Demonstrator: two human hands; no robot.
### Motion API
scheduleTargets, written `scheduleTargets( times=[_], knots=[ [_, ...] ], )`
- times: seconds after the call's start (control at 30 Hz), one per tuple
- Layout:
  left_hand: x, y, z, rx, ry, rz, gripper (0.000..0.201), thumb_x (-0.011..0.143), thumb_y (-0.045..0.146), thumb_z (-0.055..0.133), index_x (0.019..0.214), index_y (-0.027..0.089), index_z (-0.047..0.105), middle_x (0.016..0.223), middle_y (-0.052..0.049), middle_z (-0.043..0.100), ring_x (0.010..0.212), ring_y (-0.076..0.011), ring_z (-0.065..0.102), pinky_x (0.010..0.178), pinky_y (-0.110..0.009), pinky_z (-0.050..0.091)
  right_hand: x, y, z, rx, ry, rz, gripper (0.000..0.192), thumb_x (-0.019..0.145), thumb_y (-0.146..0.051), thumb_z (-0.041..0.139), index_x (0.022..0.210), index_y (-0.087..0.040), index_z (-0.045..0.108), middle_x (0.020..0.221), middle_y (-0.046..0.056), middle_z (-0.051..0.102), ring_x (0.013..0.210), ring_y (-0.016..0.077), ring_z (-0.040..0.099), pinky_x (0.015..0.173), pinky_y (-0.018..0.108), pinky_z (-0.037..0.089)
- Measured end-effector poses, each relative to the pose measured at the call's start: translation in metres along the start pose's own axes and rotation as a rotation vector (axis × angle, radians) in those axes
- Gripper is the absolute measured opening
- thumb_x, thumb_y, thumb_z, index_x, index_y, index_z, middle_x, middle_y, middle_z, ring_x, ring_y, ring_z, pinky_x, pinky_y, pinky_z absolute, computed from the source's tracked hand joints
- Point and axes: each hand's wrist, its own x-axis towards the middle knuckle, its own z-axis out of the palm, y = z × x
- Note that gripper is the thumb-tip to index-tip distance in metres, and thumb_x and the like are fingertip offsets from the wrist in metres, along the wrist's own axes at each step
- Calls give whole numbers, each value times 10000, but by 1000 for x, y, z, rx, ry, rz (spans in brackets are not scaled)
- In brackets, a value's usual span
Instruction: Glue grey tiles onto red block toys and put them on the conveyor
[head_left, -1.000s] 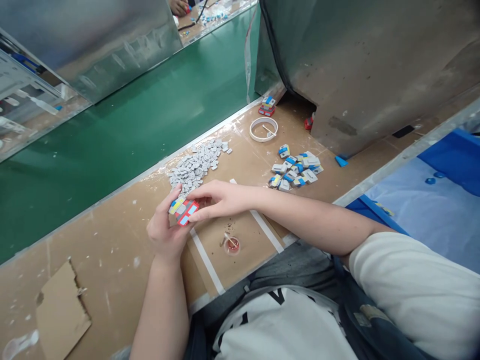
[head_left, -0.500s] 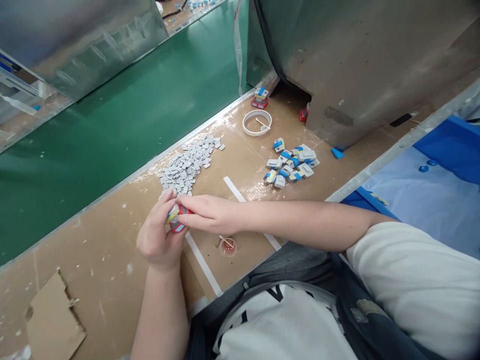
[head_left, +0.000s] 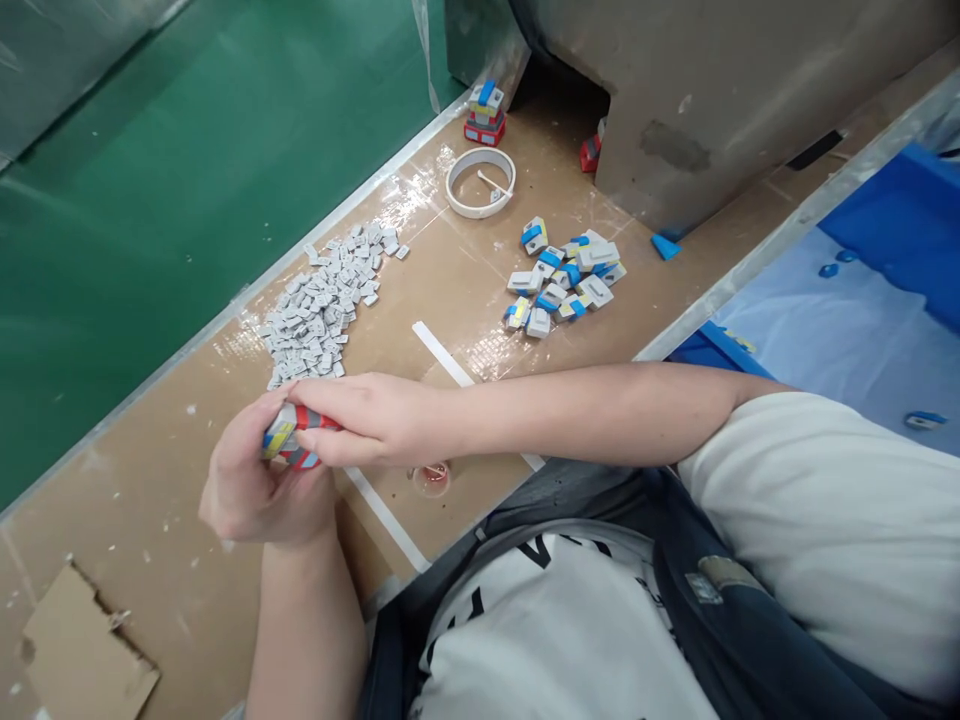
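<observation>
1. My left hand (head_left: 259, 475) is wrapped round a small, boxy piece in red, grey, white, blue and yellow (head_left: 280, 432), gripping its yellow-and-blue end.
2. My right hand (head_left: 371, 415) pinches the red end, so both hands are clamped on that one piece.
3. I hold it over the brown-covered tabletop (head_left: 161, 525), near a heap of flat, light-grey tiles (head_left: 319, 310).
4. Just beside my right wrist is a small, round, clear dish with reddish contents (head_left: 433, 479).
5. Beyond my right forearm lies a cluster of grey, blue and yellow blocks (head_left: 568, 275).
</observation>
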Motion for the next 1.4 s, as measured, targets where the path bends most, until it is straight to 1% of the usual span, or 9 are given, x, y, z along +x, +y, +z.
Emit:
scheduleTargets(
  times=[0.3,0.47,0.6,0.7,0.87,1.0,1.1,1.23,1.4],
  knots=[
    [-7,-8,0,233,-7,-92,411,844,559,791,982,172,770,858,-100,848,770,-281,822,745,-410,668,-3,-4,5,30,91,55,166,1062,-271,572,1204,-196,617,1240,77,773,1132,220,703,996,324,554],
    [-8,-6,0,227,-24,-59,317,849,408,848,1043,166,780,913,-88,852,799,-265,818,765,-396,657,-4,-5,5,16,97,71,182,1081,-281,543,1224,-190,612,1299,93,766,1188,222,700,1039,336,548],
    [-6,0,2,90,-27,-85,306,863,302,860,1121,160,778,983,-90,857,831,-255,823,783,-388,662,-4,-4,3,-70,86,51,241,1093,-313,522,1265,-161,597,1298,135,760,1171,250,712,1024,365,556],
    [-7,0,2,85,-49,-100,317,879,332,855,1131,165,760,1007,-97,852,869,-267,826,832,-424,674,-4,-5,3,-161,63,35,252,1096,-308,513,1287,-159,581,1276,137,759,1128,254,720,976,361,561],
    [-10,-6,1,124,4,-81,371,876,446,869,1080,172,724,959,-96,841,841,-280,825,871,-487,685,-5,-6,6,-274,62,30,235,1113,-315,486,1272,-157,558,1207,134,760,1047,254,708,897,348,544],
    [-7,-4,3,71,44,-34,344,861,405,870,1070,161,746,939,-91,848,814,-268,831,820,-438,687,-7,-6,9,-247,76,6,203,1100,-298,481,1230,-172,573,1127,102,757,994,241,696,874,333,539],
    [-7,-1,5,94,51,-28,294,869,366,827,1076,174,745,952,-74,848,810,-247,828,810,-394,676,-8,-6,9,-143,96,7,211,1073,-271,508,1245,-187,595,1185,89,756,1052,227,698,932,319,546],
    [-8,-1,3,115,-15,-55,310,878,307,814,1163,202,750,1019,-56,845,857,-233,822,855,-369,662,-6,-2,6,-9,117,36,219,1045,-250,540,1235,-198,637,1227,69,760,1126,219,697,999,312,536],
    [-6,-1,-6,72,-270,-161,504,844,176,897,1325,244,763,1189,-79,842,1049,-264,826,956,-361,642,5,6,-4,128,117,218,181,1052,-343,578,1052,-188,672,1008,29,734,957,186,678,878,291,524]
  ],
)
